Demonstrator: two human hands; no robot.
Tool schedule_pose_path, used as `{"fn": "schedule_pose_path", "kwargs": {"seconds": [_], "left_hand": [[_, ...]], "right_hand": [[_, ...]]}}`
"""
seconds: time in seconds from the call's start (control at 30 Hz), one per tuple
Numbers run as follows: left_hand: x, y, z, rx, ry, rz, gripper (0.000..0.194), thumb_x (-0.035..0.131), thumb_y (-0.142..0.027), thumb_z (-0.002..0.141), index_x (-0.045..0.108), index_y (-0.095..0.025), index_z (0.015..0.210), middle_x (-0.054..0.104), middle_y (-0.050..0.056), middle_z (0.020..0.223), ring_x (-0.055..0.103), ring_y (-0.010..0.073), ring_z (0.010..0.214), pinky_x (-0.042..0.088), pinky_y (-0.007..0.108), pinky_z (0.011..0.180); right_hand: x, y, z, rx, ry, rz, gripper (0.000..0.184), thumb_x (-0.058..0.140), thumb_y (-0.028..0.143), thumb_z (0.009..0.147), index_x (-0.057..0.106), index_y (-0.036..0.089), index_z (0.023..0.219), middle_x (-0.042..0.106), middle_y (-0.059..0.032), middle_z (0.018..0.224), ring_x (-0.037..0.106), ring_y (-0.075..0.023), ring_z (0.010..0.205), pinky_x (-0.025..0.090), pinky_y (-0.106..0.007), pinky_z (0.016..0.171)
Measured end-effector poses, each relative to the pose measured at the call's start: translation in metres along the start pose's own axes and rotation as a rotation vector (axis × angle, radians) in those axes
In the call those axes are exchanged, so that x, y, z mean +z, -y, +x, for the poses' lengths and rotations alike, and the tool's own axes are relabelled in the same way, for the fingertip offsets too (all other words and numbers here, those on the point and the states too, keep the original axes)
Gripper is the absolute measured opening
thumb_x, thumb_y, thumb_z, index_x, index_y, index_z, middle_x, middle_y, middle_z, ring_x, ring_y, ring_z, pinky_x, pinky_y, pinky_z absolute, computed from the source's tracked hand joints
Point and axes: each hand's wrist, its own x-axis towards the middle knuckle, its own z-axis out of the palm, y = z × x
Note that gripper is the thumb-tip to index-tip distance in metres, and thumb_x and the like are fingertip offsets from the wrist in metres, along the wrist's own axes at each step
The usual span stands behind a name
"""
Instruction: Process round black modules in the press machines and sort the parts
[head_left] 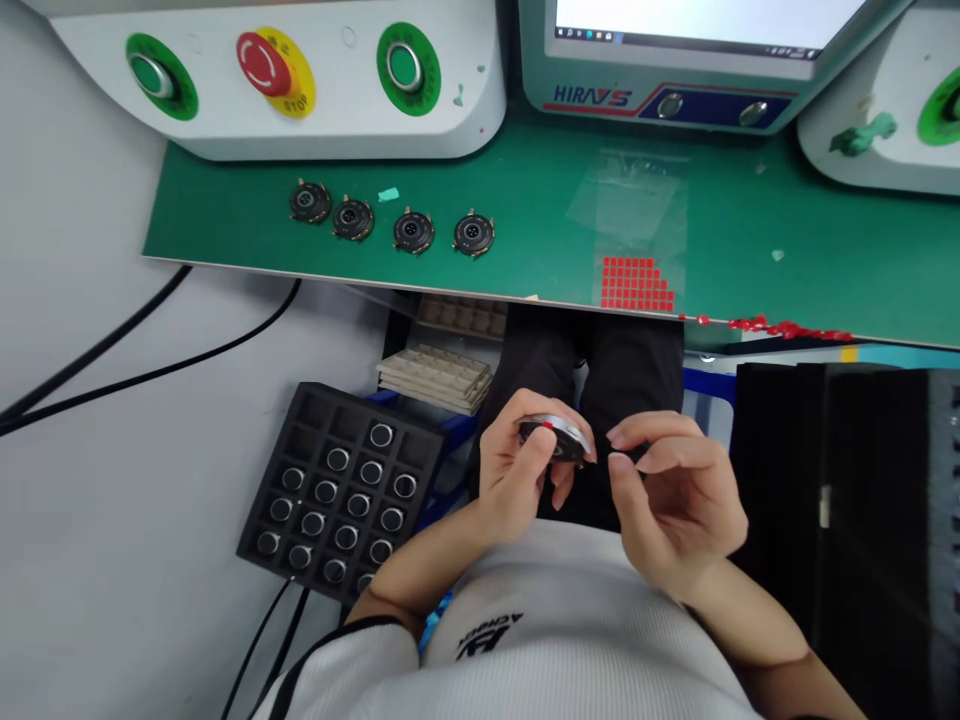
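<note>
While clamping the round, black, silver-rimmed watch case (569, 441) in left hand (513, 482), keep slightly parted fingertips of right hand (681, 498) off its surface.

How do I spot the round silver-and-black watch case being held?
Below the green tabletop, find the person's bare left hand. It holds the round silver-and-black watch case; unlike the round silver-rimmed pieces in the black compartment tray, this one shows a small red patch by the thumb.

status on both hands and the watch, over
Left hand holding watch, red piece on it. Right hand apart, fingertips slightly parted. Nothing visible between hand and watch.
</note>
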Motion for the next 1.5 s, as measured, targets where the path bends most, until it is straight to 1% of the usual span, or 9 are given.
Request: {"fn": "schedule_pose_path", "kwargs": {"seconds": [0.13, 0.23, 0.33, 0.5, 0.7, 0.87, 1.1, 1.37, 1.5], "left_hand": [[0.002, 0.001, -0.003, 0.061, 0.015, 0.103, 0.020, 0.043, -0.030, 0.098, 0.058, -0.016, 0.096, 0.060, 0.001, 0.079, 0.042, 0.0031, 0.046, 0.040, 0.012, 0.038], [0.003, -0.002, -0.003, 0.143, 0.043, 0.322, 0.019, 0.044, -0.029, 0.098, 0.057, -0.016, 0.100, 0.060, 0.001, 0.081, 0.048, 0.0040, 0.050, 0.043, 0.016, 0.045], [0.004, -0.008, -0.002, 0.194, 0.077, 0.564, 0.020, 0.041, -0.030, 0.099, 0.055, -0.017, 0.104, 0.062, 0.002, 0.086, 0.053, 0.0054, 0.056, 0.047, 0.019, 0.054], [0.008, -0.007, 0.001, 0.350, 0.069, 0.824, 0.022, 0.039, -0.032, 0.100, 0.055, -0.018, 0.105, 0.063, 0.002, 0.083, 0.060, 0.0103, 0.069, 0.051, 0.023, 0.064], [0.012, 0.000, 0.001, 0.468, 0.016, 1.033, 0.020, 0.040, -0.028, 0.098, 0.053, -0.017, 0.109, 0.067, 0.005, 0.091, 0.067, 0.0146, 0.083, 0.055, 0.027, 0.075], [0.014, -0.003, -0.001, 0.414, 0.013, 1.129, 0.019, 0.042, -0.025, 0.097, 0.055, -0.019, 0.109, 0.068, 0.005, 0.091, 0.067, 0.0161, 0.082, 0.055, 0.027, 0.076], [0.015, -0.003, 0.000, 0.344, 0.082, 1.148, 0.019, 0.042, -0.020, 0.094, 0.056, -0.021, 0.108, 0.067, 0.005, 0.085, 0.064, 0.0180, 0.076, 0.051, 0.030, 0.070], [0.014, 0.002, 0.004, 0.383, 0.112, 1.218, 0.019, 0.043, -0.020, 0.093, 0.058, -0.019, 0.105, 0.068, 0.005, 0.085, 0.065, 0.0174, 0.074, 0.049, 0.027, 0.066], [0.014, 0.009, 0.006, 0.400, 0.146, 1.196, 0.019, 0.043, -0.021, 0.094, 0.059, -0.017, 0.103, 0.070, 0.007, 0.089, 0.067, 0.0191, 0.082, 0.051, 0.028, 0.070]], "right_hand": [[0.005, 0.006, 0.002, 0.175, 0.061, 0.118, 0.027, 0.060, 0.005, 0.082, 0.059, 0.022, 0.103, 0.064, -0.0060, 0.103, 0.063, -0.0206, 0.099, 0.054, -0.040, 0.082], [0.008, 0.011, 0.005, 0.386, 0.167, 0.245, 0.031, 0.058, 0.014, 0.088, 0.060, 0.025, 0.117, 0.065, -0.0065, 0.117, 0.063, -0.0217, 0.109, 0.052, -0.043, 0.095], [0.009, 0.014, 0.009, 0.505, 0.209, 0.304, 0.034, 0.059, 0.018, 0.090, 0.062, 0.027, 0.122, 0.065, -0.0052, 0.124, 0.063, -0.0211, 0.111, 0.050, -0.043, 0.100], [0.013, 0.012, 0.010, 0.505, 0.142, 0.447, 0.028, 0.055, 0.021, 0.091, 0.068, 0.025, 0.115, 0.066, -0.0049, 0.119, 0.061, -0.0227, 0.114, 0.050, -0.040, 0.099], [0.030, 0.009, 0.006, 0.534, -0.083, 0.480, 0.025, 0.049, 0.018, 0.084, 0.071, 0.024, 0.093, 0.067, -0.0029, 0.100, 0.064, -0.0206, 0.097, 0.051, -0.041, 0.093], [0.038, 0.009, 0.006, 0.558, -0.155, 0.518, 0.026, 0.047, 0.017, 0.078, 0.071, 0.023, 0.085, 0.068, -0.0021, 0.094, 0.066, -0.0197, 0.093, 0.052, -0.041, 0.095], [0.038, 0.011, 0.008, 0.642, -0.215, 0.513, 0.028, 0.041, 0.021, 0.082, 0.068, 0.023, 0.079, 0.069, -0.0033, 0.090, 0.066, -0.0181, 0.087, 0.055, -0.036, 0.084], [0.038, 0.006, 0.006, 0.633, -0.279, 0.576, 0.028, 0.042, 0.021, 0.082, 0.070, 0.022, 0.076, 0.069, -0.0016, 0.087, 0.066, -0.0153, 0.083, 0.055, -0.032, 0.081], [0.037, 0.004, 0.006, 0.635, -0.316, 0.536, 0.030, 0.039, 0.021, 0.083, 0.067, 0.023, 0.075, 0.068, -0.0011, 0.085, 0.066, -0.0150, 0.081, 0.056, -0.034, 0.082]]}}
